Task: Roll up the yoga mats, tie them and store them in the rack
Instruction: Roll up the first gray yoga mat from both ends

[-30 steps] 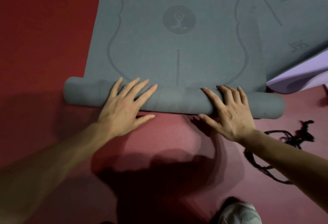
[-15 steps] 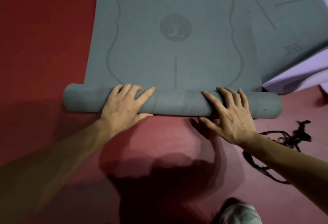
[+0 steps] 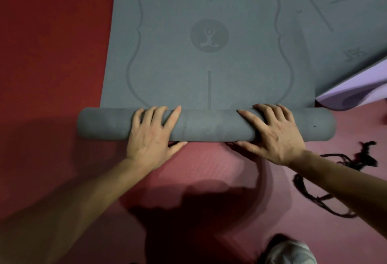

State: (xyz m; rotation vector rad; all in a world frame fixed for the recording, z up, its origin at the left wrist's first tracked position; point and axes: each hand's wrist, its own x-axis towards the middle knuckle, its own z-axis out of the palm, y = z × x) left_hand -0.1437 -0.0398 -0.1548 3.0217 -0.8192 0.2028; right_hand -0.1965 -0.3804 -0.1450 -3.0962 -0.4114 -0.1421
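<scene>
A grey yoga mat point(image 3: 209, 64) lies flat ahead of me, printed with a round seated-figure emblem and curved guide lines. Its near end is wound into a thick roll point(image 3: 207, 124) lying crosswise. My left hand point(image 3: 154, 134) presses on the roll left of centre, fingers spread over its top and thumb at its near side. My right hand point(image 3: 274, 131) presses on it right of centre in the same way. Both palms rest flat on the roll rather than closing around it.
A second grey mat point(image 3: 345, 12) overlaps at the upper right, above a lilac mat point(image 3: 356, 94). A dark cord point(image 3: 343, 163) lies tangled on the pink floor mat point(image 3: 209, 169) at the right. Red floor point(image 3: 52, 43) spreads to the left. A pale shoe point(image 3: 293, 251) shows at the bottom.
The roll has advanced up the mat toward the emblem and grown thicker. Both hands have stayed on the roll, fingers sliding over its top.
</scene>
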